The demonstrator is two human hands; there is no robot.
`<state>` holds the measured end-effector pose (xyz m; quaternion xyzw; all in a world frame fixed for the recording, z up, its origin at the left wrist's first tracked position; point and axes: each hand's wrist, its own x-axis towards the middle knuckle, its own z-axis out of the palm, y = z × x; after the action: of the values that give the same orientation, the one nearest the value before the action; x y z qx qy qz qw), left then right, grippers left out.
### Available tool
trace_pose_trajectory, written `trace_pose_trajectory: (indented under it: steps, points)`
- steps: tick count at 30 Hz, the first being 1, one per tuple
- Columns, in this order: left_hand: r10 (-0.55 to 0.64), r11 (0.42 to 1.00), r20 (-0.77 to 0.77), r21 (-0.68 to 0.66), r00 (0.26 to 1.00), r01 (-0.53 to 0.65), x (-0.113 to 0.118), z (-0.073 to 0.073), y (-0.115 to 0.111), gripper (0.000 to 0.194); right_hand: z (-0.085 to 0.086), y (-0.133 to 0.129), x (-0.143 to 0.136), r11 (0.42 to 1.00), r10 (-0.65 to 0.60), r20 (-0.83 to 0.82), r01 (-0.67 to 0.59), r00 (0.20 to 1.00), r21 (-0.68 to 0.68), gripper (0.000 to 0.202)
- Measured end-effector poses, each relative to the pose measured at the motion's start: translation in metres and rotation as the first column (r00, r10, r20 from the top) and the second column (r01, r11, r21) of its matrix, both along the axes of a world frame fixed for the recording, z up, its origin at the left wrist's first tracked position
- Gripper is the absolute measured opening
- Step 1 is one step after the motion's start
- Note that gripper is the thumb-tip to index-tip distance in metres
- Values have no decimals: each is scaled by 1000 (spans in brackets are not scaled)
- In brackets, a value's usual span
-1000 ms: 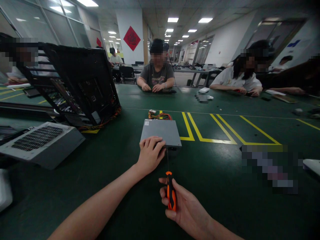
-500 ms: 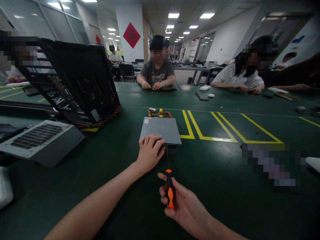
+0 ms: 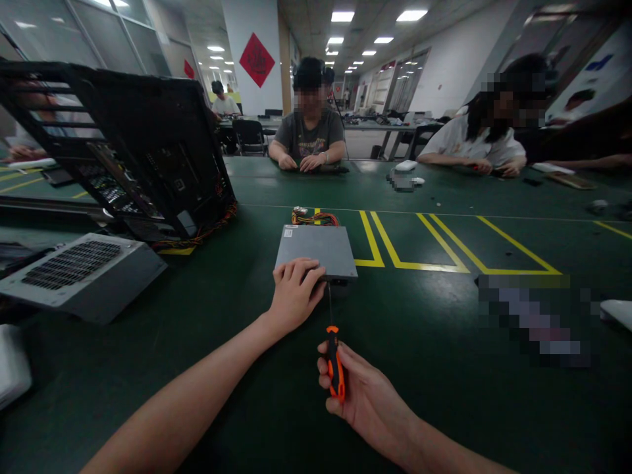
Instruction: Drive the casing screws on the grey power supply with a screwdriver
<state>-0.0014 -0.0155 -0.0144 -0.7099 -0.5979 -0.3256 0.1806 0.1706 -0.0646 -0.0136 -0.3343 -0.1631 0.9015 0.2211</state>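
Observation:
A grey computer power supply (image 3: 318, 248) lies on the green table before me, its bundle of coloured cables (image 3: 316, 217) at the far side. My left hand (image 3: 295, 289) grips its near edge, fingers on the top cover and thumb down at the front face. In my right hand (image 3: 358, 382) is a screwdriver (image 3: 336, 365) with an orange and black handle, my fingers wrapped around it. Its thin shaft points away from me, and the tip meets the front of the power supply beside my left thumb. Whatever the tip touches is too small to make out.
A black computer case (image 3: 162, 151) stands tilted at the left. Nearer lies another power supply (image 3: 93, 276) with a grille. Yellow tape lines (image 3: 429, 268) mark the table (image 3: 419, 329). A co-worker (image 3: 309, 135) sits opposite, another person (image 3: 481, 148) at the right.
The screwdriver handle has turned in my right hand, and the fingers have closed further around it. My left hand stays on the power supply. The whole view has shifted slightly.

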Motion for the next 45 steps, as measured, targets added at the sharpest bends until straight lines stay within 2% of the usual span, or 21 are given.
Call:
trace_pose_trajectory:
  steps: [3, 5, 7, 9, 12, 15, 17, 19, 24, 27, 30, 32, 35, 37, 41, 42, 45]
  points:
    - [-3, 1000, -1, 2, 1000, 3, -1, -1, 0, 20, 5, -4, -1, 996, -46, 77, 40, 996, 82, 33]
    - [-7, 1000, 0, -2, 1000, 7, -1, -1, 0, 20, 8, -9, 0, 978, -72, 159, 39, 985, 203, 38]
    - [-16, 1000, 1, -7, 1000, 16, -2, -1, -1, 20, 9, -15, 3, 934, -95, 279, -11, 956, 358, 51]
    - [-24, 1000, 1, -12, 1000, 24, -2, -1, -2, 20, 7, -20, 6, 862, -132, 391, -89, 911, 498, 65]
    - [-31, 999, 5, -16, 1000, 31, -4, -1, -3, 21, 0, -28, 8, 716, -278, 448, -128, 850, 687, 63]
    - [-41, 999, 4, -12, 999, 41, -4, -1, -5, 22, -8, -35, 9, 497, -451, 409, -157, 793, 854, 45]
    - [-46, 999, 8, -4, 999, 46, -5, -1, -6, 23, -12, -38, 10, 368, -496, 415, -248, 763, 896, 35]
    - [-53, 999, 12, 2, 999, 53, -5, -1, -7, 24, -13, -38, 12, 279, -532, 436, -336, 726, 900, 31]
    - [-56, 998, 5, 1, 998, 56, -7, 0, -10, 25, 0, -35, 10, 129, -649, 415, -446, 637, 886, 25]
    - [-51, 999, -5, -2, 999, 51, -7, 1, -11, 25, 9, -35, 2, -9, -740, 365, -551, 565, 835, 23]
    - [-45, 999, -11, -13, 999, 45, -6, 1, -11, 25, 11, -37, -4, -213, -837, 277, -746, 473, 631, 30]
    - [-42, 999, -13, -19, 999, 42, -6, 2, -11, 25, 13, -38, -6, -297, -874, 230, -844, 429, 446, 37]
    - [-39, 999, -13, -24, 999, 39, -6, 2, -11, 25, 20, -36, -5, -336, -900, 194, -905, 390, 260, 38]
    - [-38, 999, -12, -23, 999, 38, -6, 1, -11, 25, 24, -33, -3, -294, -929, 170, -934, 329, 202, 29]
    - [-35, 999, -22, -17, 999, 35, -5, 1, -10, 25, 23, -28, -1, -137, -969, 159, -943, 191, 303, 21]
    - [-32, 999, -23, -15, 999, 32, -5, 0, -10, 25, 21, -29, -1, -117, -968, 173, -936, 183, 332, 21]
    - [-24, 1000, -18, -14, 1000, 24, -5, 0, -9, 24, 15, -33, -4, -118, -950, 230, -923, 213, 366, 22]
